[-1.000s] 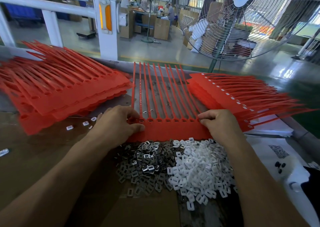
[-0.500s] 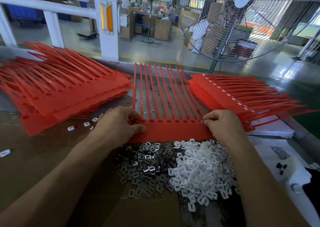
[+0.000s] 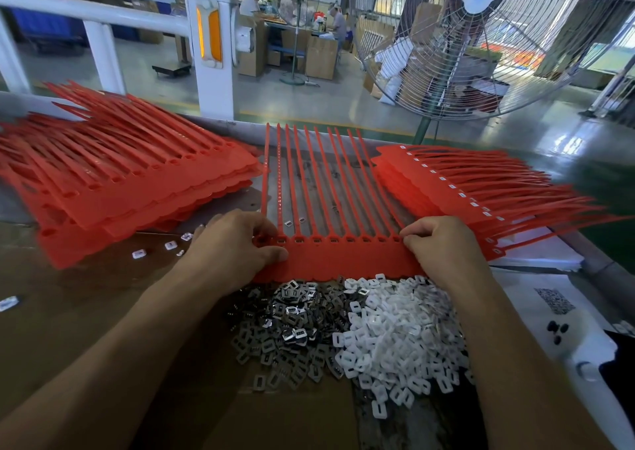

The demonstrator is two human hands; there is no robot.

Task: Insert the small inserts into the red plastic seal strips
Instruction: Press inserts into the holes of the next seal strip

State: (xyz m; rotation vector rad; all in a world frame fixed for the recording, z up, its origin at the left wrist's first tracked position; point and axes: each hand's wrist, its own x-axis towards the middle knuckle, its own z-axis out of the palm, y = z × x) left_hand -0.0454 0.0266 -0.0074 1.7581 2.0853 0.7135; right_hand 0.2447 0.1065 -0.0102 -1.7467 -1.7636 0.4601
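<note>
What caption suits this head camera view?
Left hand and right hand grip a red seal strip sheet above metal and white inserts.

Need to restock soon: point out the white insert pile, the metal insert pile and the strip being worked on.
white insert pile (image 3: 395, 332), head view, pile's middle
metal insert pile (image 3: 288, 326), head view, pile's middle
red strip (image 3: 343, 260), head view, flat band

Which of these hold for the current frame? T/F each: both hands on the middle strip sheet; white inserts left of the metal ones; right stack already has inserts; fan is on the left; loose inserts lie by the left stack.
1. Both hands are on the middle sheet. True: left hand and right hand hold its ends.
2. White inserts lie left of the metal ones. False: white inserts are right of the metal inserts.
3. The right stack shows white inserts in its heads. True.
4. The fan is on the left. False: fan stands back right.
5. Loose inserts lie by the left stack. True.
</note>
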